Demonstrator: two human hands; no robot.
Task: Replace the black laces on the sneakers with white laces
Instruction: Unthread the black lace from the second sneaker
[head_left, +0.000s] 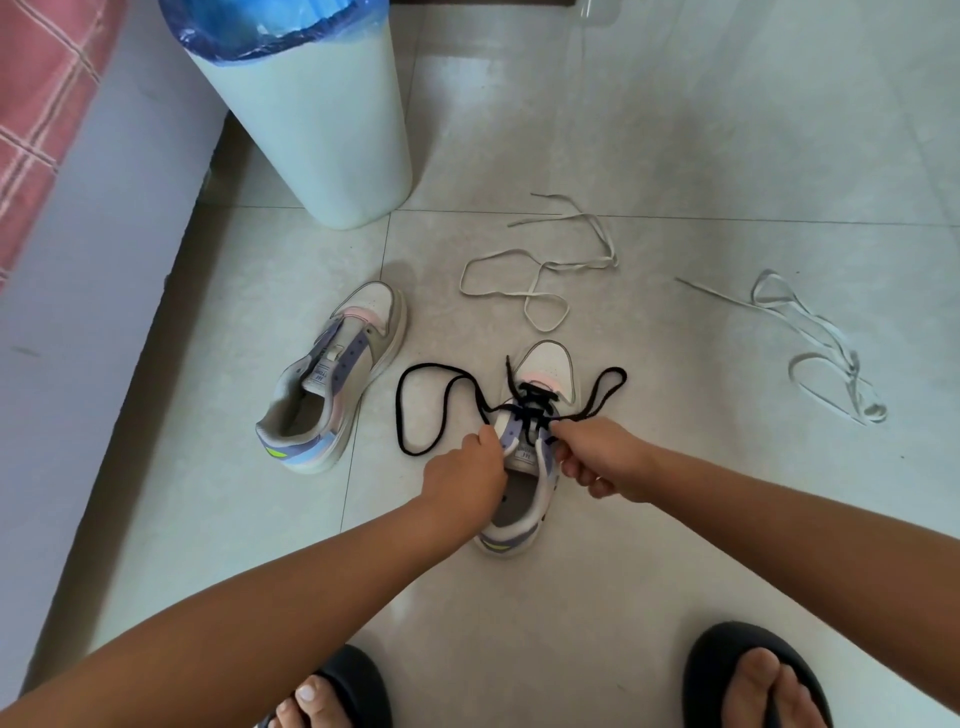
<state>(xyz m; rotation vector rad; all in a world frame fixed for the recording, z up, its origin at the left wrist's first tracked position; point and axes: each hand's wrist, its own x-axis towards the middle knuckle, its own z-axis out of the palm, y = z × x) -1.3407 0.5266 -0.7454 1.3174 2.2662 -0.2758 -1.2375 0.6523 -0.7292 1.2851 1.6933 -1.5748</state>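
I pinch the black lace (527, 410) with left hand (465, 475) and right hand (597, 457), both grips pinching at the eyelets of the near sneaker (524, 467) on the floor (649, 519), to draw it free; white laces (540, 270) lie beyond.

Two bare forearms in frame, no sleeves visible up to the picture edge, no watch, bands or rings that I can make out. Left hand (464, 475) and right hand (602, 460) both ungloved, short nails as far as visible. Feet at the bottom edge: left foot (306, 701) and right foot (769, 686), both bare-toed in black open-toe slippers. Left slipper (358, 686) has a wide rounded black strap over the foot; right slipper (727, 660) same shape, thick smooth band, matte finish. Toenails on the left foot look pale, short. No socks. Nothing else of the person in view
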